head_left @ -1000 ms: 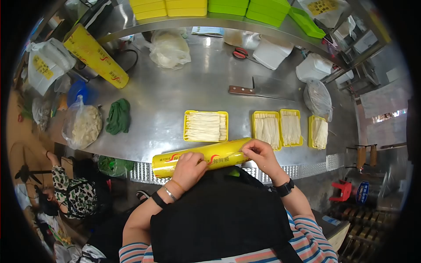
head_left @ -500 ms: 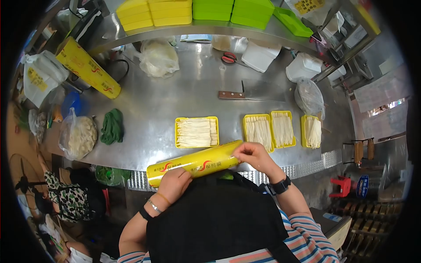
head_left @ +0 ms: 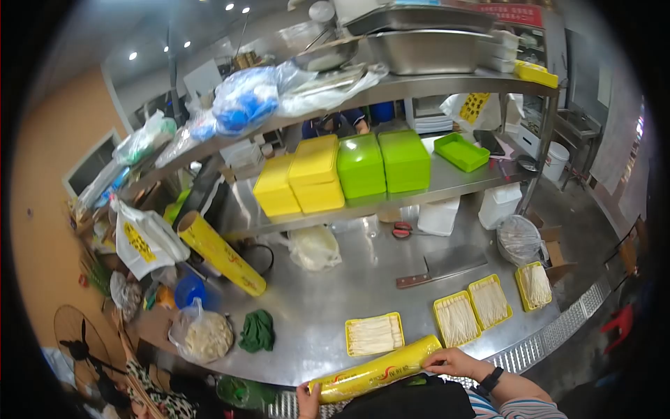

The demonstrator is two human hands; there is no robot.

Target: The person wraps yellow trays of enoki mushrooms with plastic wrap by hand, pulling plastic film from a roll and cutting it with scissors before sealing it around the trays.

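Across the front of my body lies a yellow roll of cling film (head_left: 377, 373) with red and dark print. My left hand (head_left: 308, 401) grips its left end, partly cut off by the frame's bottom edge. At the other end, the fingers of my right hand (head_left: 450, 362) are closed on the film roll. Just beyond the roll, a yellow tray of enoki mushrooms (head_left: 375, 334) sits on the steel table. To the right are two similar trays side by side, a left one (head_left: 457, 319) and a right one (head_left: 490, 302), plus a third tray (head_left: 534, 286) near the table's right end.
A cleaver (head_left: 447, 266) lies behind the trays, with red-handled scissors (head_left: 403, 230) farther back. At left are a green cloth (head_left: 257, 331), a bag of pale food (head_left: 202, 336) and another yellow roll (head_left: 223, 255). Yellow and green boxes (head_left: 361, 166) line the shelf; a person is behind it.
My view has tipped upward, bringing the upper shelves into sight. My left hand has shifted from the top of the roll to its left end; my right hand stays at the right end.
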